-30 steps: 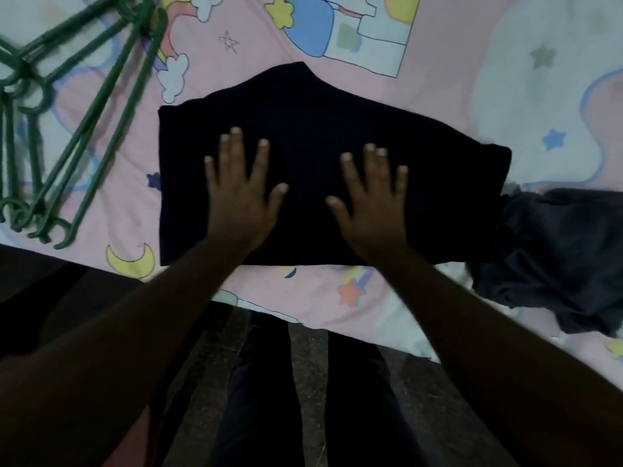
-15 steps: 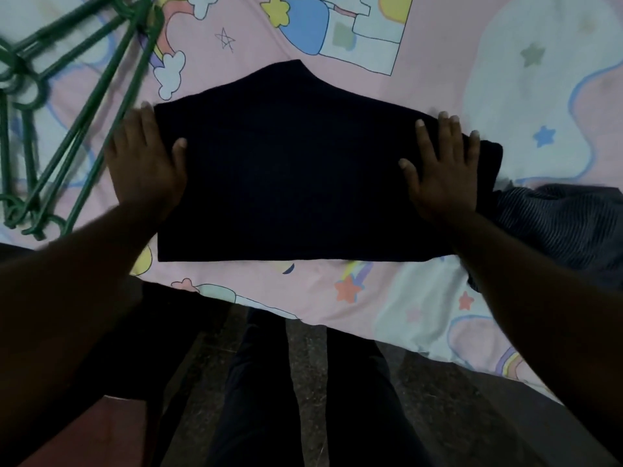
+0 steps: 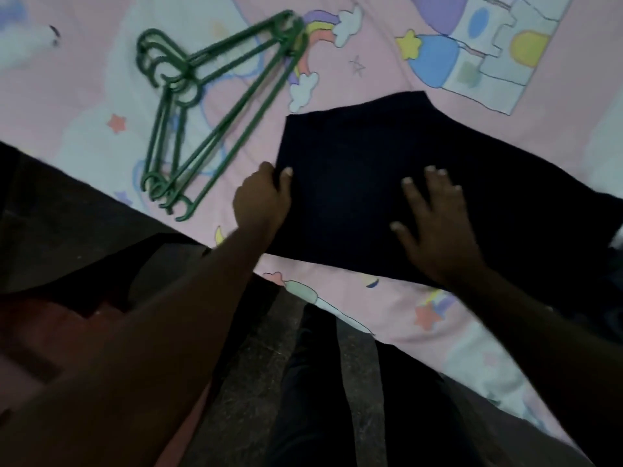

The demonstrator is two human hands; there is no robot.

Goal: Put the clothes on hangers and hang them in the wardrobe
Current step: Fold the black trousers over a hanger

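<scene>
Left hand [image 3: 263,200] pinches the dark garment's [image 3: 371,183] left edge, right hand [image 3: 438,224] spread flat on it; the green hangers [image 3: 215,106] lie just beyond the left.

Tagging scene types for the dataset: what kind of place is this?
Most likely a bedroom at home. A dark garment lies on a bed with a pink cartoon-print sheet, a bunch of green hangers beside it, and the bed's edge drops to a dark floor.
</scene>
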